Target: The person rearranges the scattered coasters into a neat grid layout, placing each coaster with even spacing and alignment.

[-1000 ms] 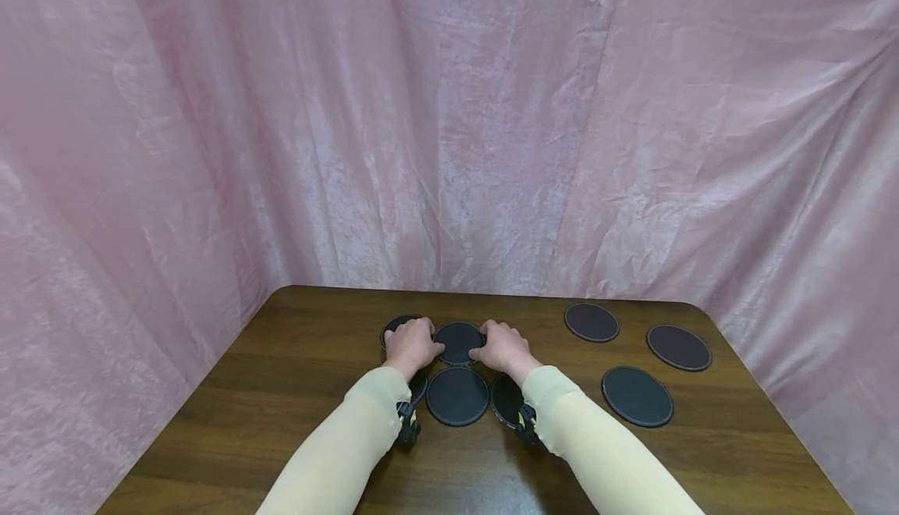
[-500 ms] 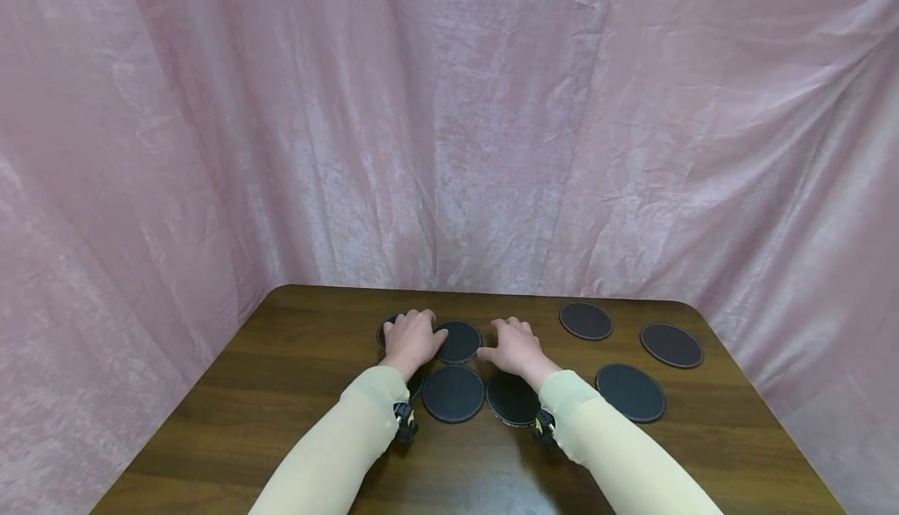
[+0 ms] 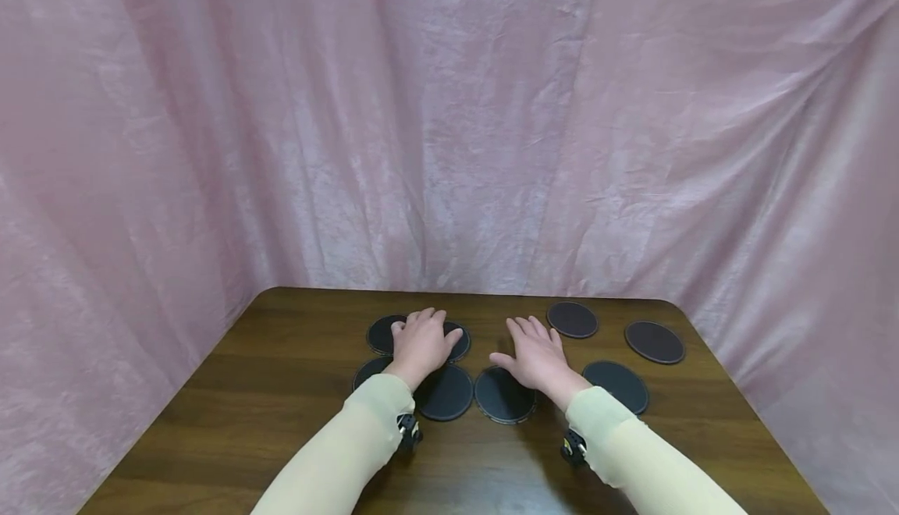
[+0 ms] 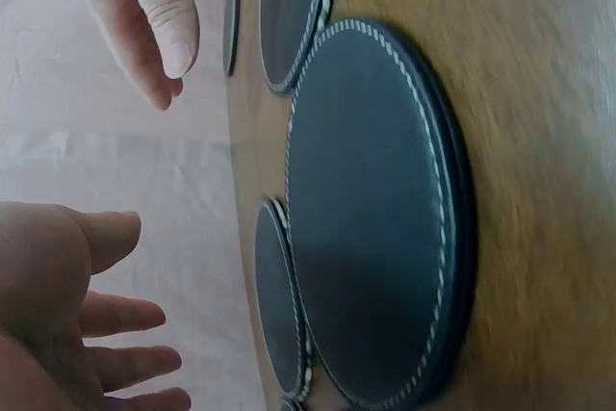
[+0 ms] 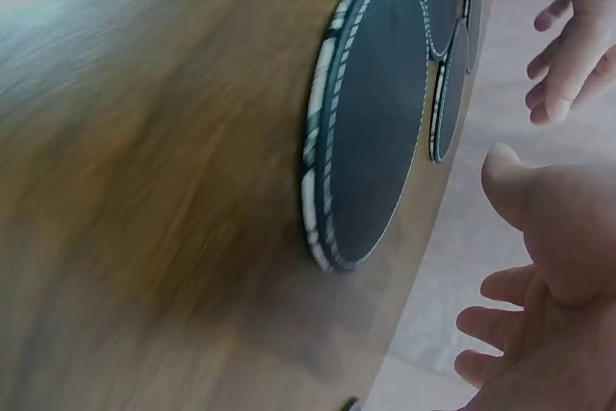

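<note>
Coasters (image 3: 445, 398), 8 visible, lie on a table (image 3: 211, 429): 5 grouped centrally, 3 scattered toward 3 o'clock. Left hand (image 3: 423, 346) and right hand (image 3: 537, 357) have fingers loosely spread, holding nothing. A dangling wrist camera (image 3: 409, 431) or low sleeve (image 3: 372, 413) could nudge the group askew. Since 1 second ago, the right hand has shifted toward 3 o'clock, leaving the far coaster (image 3: 460, 349).

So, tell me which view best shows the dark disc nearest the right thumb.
The right wrist view: the dark disc appears whole, large and unobstructed. The head view shows it smaller, partly covered by the right hand; the left wrist view cuts it off.
</note>
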Demonstrator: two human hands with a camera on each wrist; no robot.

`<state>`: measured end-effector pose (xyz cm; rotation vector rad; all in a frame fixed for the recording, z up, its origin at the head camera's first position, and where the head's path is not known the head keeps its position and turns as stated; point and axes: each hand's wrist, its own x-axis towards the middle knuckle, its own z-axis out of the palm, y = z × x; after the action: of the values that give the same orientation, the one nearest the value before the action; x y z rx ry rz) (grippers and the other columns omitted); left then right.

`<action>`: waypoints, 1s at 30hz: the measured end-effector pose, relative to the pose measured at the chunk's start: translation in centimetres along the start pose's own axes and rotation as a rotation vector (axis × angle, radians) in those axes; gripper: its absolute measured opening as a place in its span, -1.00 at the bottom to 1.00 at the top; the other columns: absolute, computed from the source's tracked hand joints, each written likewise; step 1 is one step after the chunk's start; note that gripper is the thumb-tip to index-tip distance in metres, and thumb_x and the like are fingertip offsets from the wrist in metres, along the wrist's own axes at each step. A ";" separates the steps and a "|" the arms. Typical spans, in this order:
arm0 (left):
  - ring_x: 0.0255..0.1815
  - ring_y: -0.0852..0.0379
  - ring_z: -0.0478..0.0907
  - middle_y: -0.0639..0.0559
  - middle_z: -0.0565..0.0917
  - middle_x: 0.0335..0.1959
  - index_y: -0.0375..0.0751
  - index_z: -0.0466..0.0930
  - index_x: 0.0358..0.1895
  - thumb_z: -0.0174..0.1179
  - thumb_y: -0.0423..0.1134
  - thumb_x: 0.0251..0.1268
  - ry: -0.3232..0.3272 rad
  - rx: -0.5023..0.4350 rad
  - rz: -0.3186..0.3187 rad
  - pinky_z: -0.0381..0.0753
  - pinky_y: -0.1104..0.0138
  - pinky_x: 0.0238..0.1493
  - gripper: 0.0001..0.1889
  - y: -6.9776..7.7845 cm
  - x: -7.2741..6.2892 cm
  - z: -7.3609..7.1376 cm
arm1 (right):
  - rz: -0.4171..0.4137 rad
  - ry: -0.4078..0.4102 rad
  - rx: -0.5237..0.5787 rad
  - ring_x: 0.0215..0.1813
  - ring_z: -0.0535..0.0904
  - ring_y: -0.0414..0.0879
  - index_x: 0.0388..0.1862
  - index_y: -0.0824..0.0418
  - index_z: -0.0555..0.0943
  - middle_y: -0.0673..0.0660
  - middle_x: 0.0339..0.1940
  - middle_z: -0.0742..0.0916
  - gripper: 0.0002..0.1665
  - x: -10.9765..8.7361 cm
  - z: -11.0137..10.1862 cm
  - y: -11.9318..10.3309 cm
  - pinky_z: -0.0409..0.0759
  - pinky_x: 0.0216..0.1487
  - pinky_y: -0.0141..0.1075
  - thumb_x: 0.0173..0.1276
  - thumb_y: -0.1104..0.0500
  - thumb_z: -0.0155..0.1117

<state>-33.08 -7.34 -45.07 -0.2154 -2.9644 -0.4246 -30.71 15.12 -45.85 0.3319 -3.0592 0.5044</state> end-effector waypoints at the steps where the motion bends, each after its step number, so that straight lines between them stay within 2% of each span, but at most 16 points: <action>1: 0.62 -0.27 0.38 -0.18 0.51 0.60 -0.12 0.58 0.55 0.22 0.23 0.67 -0.006 0.005 0.005 0.29 -0.33 0.47 -0.35 0.2 0.0 0.0 | -0.002 0.001 -0.009 0.78 0.08 0.35 0.77 0.29 0.27 0.35 0.73 0.37 -0.03 -0.2 -0.1 0.2 -0.02 0.65 0.43 0.65 -0.21 0.36; 10: 0.70 -0.26 0.27 -0.16 0.44 0.66 -0.10 0.52 0.60 0.19 0.27 0.67 -0.002 0.019 0.062 0.20 -0.37 0.55 -0.31 2.2 -0.9 0.2 | -0.001 0.018 -0.025 0.79 0.06 0.37 0.78 0.30 0.23 0.38 0.75 0.33 -0.01 -2.5 -1.2 2.3 -0.05 0.64 0.47 0.67 -0.22 0.31; 20: 0.67 -0.24 0.30 -0.15 0.47 0.63 -0.10 0.53 0.60 0.19 0.27 0.67 -0.017 0.001 0.099 0.20 -0.34 0.55 -0.31 4.3 -1.7 0.5 | 0.008 0.070 0.014 0.74 0.13 0.44 0.75 0.36 0.26 0.44 0.71 0.37 0.03 -4.7 -2.5 5.0 -0.01 0.60 0.51 0.64 -0.26 0.33; 30: 0.57 -0.22 0.41 -0.09 0.56 0.54 -0.05 0.58 0.55 0.19 0.29 0.66 -0.006 0.009 0.140 0.28 -0.28 0.50 -0.34 7.2 -2.4 1.0 | 0.055 0.056 -0.012 0.69 0.19 0.51 0.72 0.41 0.29 0.50 0.67 0.39 0.06 -6.8 -4.1 8.3 0.02 0.56 0.56 0.65 -0.34 0.27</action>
<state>-29.68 -0.46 -44.50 -0.4206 -2.9326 -0.3939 -25.90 25.47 -44.97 0.2296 -3.0229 0.4883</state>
